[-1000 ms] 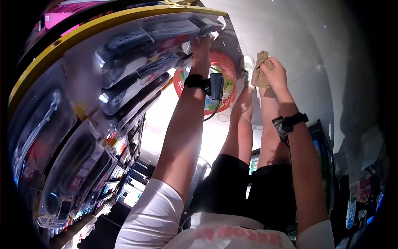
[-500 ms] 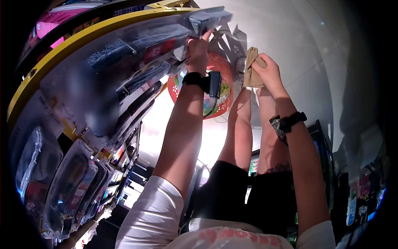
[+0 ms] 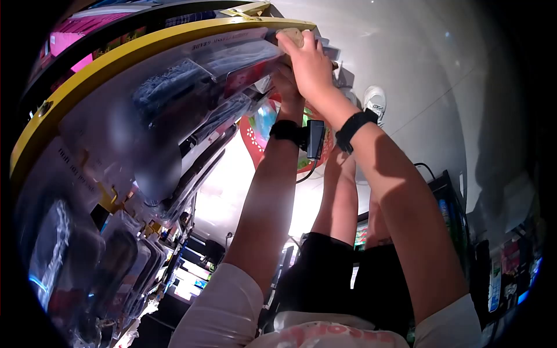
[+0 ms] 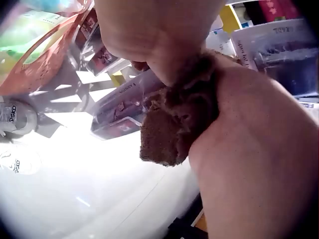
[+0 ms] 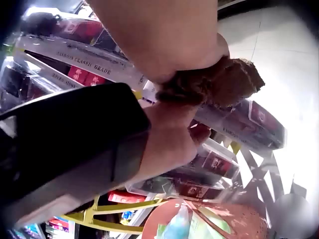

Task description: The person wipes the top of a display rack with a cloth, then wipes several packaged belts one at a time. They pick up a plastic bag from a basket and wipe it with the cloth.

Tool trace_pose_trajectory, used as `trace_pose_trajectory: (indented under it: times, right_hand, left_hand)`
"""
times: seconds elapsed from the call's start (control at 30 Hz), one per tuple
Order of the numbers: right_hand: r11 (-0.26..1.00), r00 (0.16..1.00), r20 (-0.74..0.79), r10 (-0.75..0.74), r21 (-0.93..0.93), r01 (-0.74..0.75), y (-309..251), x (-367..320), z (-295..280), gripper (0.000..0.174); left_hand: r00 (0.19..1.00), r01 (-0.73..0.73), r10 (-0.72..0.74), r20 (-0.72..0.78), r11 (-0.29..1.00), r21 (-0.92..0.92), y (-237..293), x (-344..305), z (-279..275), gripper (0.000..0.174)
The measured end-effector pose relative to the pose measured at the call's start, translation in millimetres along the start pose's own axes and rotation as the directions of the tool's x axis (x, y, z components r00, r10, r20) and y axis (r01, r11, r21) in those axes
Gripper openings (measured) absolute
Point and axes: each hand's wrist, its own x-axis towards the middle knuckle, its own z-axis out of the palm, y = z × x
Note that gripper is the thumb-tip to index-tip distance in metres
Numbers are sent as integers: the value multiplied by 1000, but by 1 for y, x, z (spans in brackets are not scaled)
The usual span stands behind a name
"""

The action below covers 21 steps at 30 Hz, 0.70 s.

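Note:
My right hand holds a brown cloth against the outer end of the hanging clear plastic packages. In the right wrist view the cloth is bunched under the fingers and lies over a package edge. Just below it, my left hand reaches in among the package ends, partly covered by the right hand. One bent fingertip of the left hand shows beside a package; its other fingers are hidden, so I cannot tell whether it grips one.
A yellow rail curves above the packages. On the floor below the hands stands a red basket with colourful contents. A white shoe is to its right on the pale floor. More packages hang at lower left.
My right hand has swung left and up with the cloth, from above the shoes to the package ends. The left hand has shifted slightly right and down; the package end it raised is lower.

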Motion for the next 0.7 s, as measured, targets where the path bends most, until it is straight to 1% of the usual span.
trace_pose_trajectory:
  times: [0.03, 0.07, 0.1, 0.13, 0.17, 0.2, 0.23, 0.27, 0.3, 0.33, 0.37, 0.4, 0.43, 0.47, 0.5, 0.53, 0.57, 0.6, 0.63, 0.67, 0.7]
  right_hand:
    - [1000, 1000, 5, 6, 2, -6, 0, 4, 2, 45]
    - [1000, 1000, -21, -1, 31, 2, 0, 6, 3, 44]
    - [998, 999, -46, -6, 61, 9, 0, 7, 4, 42]
    - [993, 999, -49, -21, 116, 27, 2, 8, 4, 40]
    - [992, 993, -110, -38, 116, 50, 9, 11, 12, 34]
    - [985, 991, -130, -21, 168, 42, 7, 16, 8, 30]
    - [975, 989, -150, -2, 220, 36, 6, 22, 3, 27]
    - [975, 989, -146, -6, 220, 39, 6, 24, 5, 27]
    - [975, 990, -141, -23, 215, 53, 7, 28, 6, 22]
    - [976, 990, -140, -36, 209, 65, 8, 31, 7, 20]
    - [976, 989, -142, -37, 206, 66, 10, 33, 8, 20]
    - [961, 992, -119, 31, 276, 3, 15, 35, 11, 25]
    - [937, 991, -89, 96, 345, -59, 18, 38, 13, 30]
    - [936, 981, -69, 182, 318, -152, 22, 44, 18, 41]
    - [935, 981, -65, 184, 320, -154, 25, 48, 18, 41]
    - [914, 971, 82, 223, 328, -238, 28, 53, 16, 43]
    - [889, 939, 228, 257, 325, -322, 33, 57, 12, 44]
    - [867, 957, 245, 159, 429, -253, 42, 61, 9, 45]
    - [935, 920, 358, 161, 242, -258, 62, 70, 14, 43]
    - [916, 894, 400, 202, 245, -317, 80, 67, 22, 43]
    - [894, 865, 440, 241, 246, -374, 98, 60, 30, 42]
  left_hand:
    - [1000, 11, -9, -23, 993, 115, 3, -3, 0, 43]
    - [999, 26, -15, -50, 973, 229, 7, -7, -1, 41]
    - [998, 36, -23, -57, 971, 235, -2, -8, -9, 41]
    - [991, 5, 31, 126, 961, -277, -14, -5, -18, 38]
    - [952, 62, 175, 251, 694, -717, -27, -3, -26, 35]
    - [980, -13, 144, 140, 743, -669, 24, -14, 3, 9]
    - [980, -18, 145, 134, 741, -671, 26, -13, 6, 9]
    - [982, -151, 186, 36, 881, -448, 26, -11, 7, 5]
    - [967, -254, 250, -45, 951, -179, 30, -10, 9, 5]
    - [988, -154, 137, -72, 891, -428, 36, -12, 13, 10]
    - [988, -154, 137, -70, 889, -431, 37, -11, 11, 10]
    - [981, -174, 190, 33, 943, -284, 34, -10, 7, 16]
    - [964, -209, 226, 139, 970, -128, 31, -8, 3, 23]
    - [965, -209, 226, 134, 970, -127, 26, -8, 1, 23]
    - [979, -196, 196, 64, 981, -7, 31, -10, 2, 26]
    - [985, -170, 171, -7, 979, 113, 35, -12, 4, 29]
    - [986, -164, 166, -5, 980, 117, 40, -14, 5, 29]
    - [999, -46, 48, -22, 996, 80, 47, -17, 5, 31]
    - [997, 75, -73, -36, 996, 41, 49, -18, 4, 34]
    - [999, 13, -11, -42, 999, 49, 49, -15, 6, 27]
    - [999, 22, -20, -38, 998, 54, 53, -16, 7, 27]
